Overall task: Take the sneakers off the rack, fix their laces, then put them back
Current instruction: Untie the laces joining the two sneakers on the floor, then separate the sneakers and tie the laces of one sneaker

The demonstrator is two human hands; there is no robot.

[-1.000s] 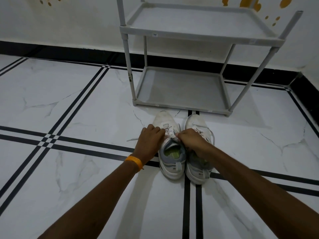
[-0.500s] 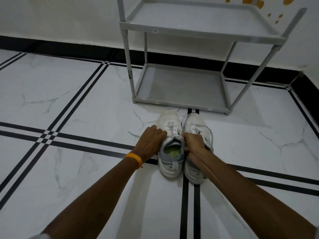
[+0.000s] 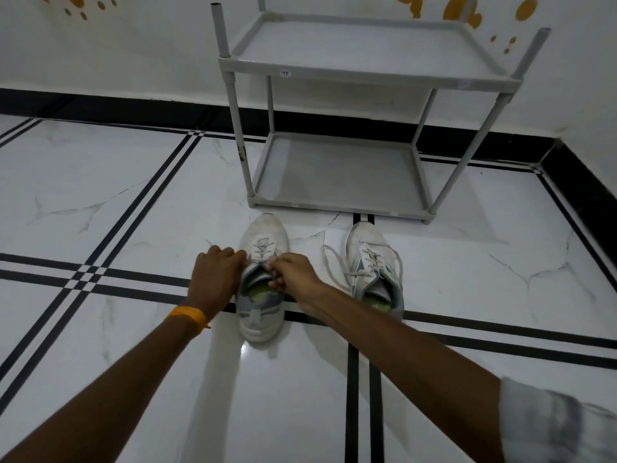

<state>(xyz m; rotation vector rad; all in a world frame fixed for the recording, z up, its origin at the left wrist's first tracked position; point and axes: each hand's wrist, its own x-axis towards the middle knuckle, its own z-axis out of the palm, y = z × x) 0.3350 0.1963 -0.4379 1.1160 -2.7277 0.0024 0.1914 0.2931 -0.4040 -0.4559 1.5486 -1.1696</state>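
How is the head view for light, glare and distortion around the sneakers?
Head view: dim, even light; soft arm shadows on the floor; a small glare patch on the tile just behind the left sneaker; rack legs splay from wide-angle distortion; both hands, left hand and right hand, look sharp.

a white marble-look floor [image 3: 133, 202] crossed by paired black stripes [image 3: 364, 379], one pair running toward the wall and others across it. where the floor ends, a black skirting band [image 3: 133, 106] lines a white wall [image 3: 150, 45] dotted with orange shapes [image 3: 467, 10].
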